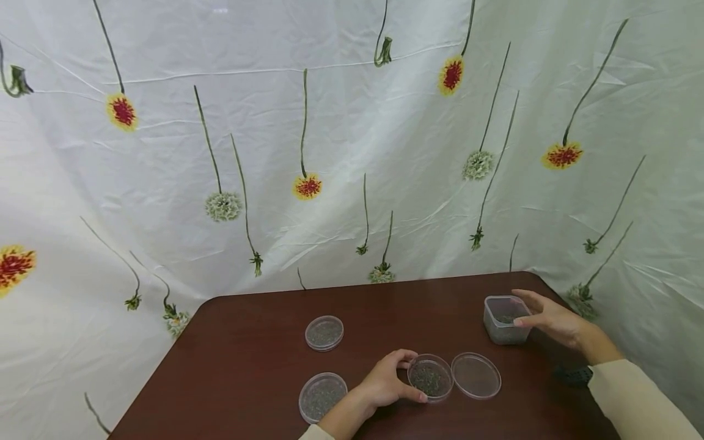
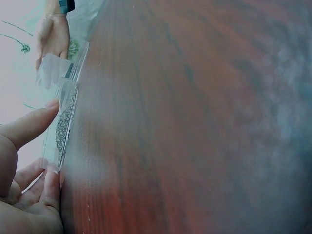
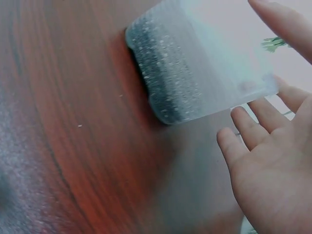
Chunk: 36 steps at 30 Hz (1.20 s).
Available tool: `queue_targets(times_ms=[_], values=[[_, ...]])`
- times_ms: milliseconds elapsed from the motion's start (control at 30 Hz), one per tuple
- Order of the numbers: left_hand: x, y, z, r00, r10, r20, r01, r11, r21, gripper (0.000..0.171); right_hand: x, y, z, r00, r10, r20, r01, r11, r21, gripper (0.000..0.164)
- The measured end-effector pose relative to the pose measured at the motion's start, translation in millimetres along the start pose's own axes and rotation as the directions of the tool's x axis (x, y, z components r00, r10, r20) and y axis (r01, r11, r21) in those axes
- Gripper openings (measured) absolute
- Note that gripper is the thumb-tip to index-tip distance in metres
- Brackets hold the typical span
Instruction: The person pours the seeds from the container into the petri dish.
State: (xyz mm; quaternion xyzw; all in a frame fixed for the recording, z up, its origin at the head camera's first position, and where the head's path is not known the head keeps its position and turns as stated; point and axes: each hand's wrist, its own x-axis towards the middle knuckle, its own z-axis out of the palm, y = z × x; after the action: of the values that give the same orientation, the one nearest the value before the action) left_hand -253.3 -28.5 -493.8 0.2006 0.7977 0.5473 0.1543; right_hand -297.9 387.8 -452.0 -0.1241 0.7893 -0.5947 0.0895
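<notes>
My left hand [image 1: 385, 380] holds a clear round petri dish [image 1: 431, 377] between thumb and fingers at its left side. Dark grainy bits lie across the dish floor, and in the left wrist view the dish [image 2: 63, 129] stands low at the tabletop. Beside it on the right lies a clear round lid [image 1: 476, 376]. My right hand [image 1: 555, 321] is at the right side of a clear square plastic tub [image 1: 507, 333], thumb and fingers spread about its rim. Through the wall of the tub [image 3: 170, 68], dark grains show in its lower part.
Two more petri dishes, one farther back [image 1: 324, 333] and one nearer me [image 1: 322, 396], stand to the left with fine grains inside. The dark brown table [image 1: 242, 354] ends at a flower-printed white cloth [image 1: 341, 134] hanging behind it.
</notes>
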Motion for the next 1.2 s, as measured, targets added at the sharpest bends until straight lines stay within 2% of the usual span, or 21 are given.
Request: queue_targets(times_ms=[467,667,1000,1200], values=[[-0.3,0.6,-0.5,1.000,-0.017,0.003,0.017,1.000,0.000,0.067,2.4,-34.9,-4.5,0.999,-0.038,-0.004,0.037,0.996,-0.075,0.090],[0.1,1.1,0.4,1.000,-0.015,-0.005,0.015,1.000,0.003,0.066,3.2,-39.9,-1.3,0.998,-0.068,0.007,0.069,0.994,-0.085,0.086],[-0.7,1.6,-0.3,1.000,-0.008,-0.001,0.008,1.000,-0.002,0.066,2.5,-50.3,13.9,0.987,-0.144,0.075,0.149,0.986,-0.074,0.083],[-1.0,1.3,-1.0,1.000,-0.011,0.007,0.011,1.000,-0.003,0.065,5.7,-54.2,28.4,0.980,-0.155,0.128,0.167,0.982,-0.091,0.080]])
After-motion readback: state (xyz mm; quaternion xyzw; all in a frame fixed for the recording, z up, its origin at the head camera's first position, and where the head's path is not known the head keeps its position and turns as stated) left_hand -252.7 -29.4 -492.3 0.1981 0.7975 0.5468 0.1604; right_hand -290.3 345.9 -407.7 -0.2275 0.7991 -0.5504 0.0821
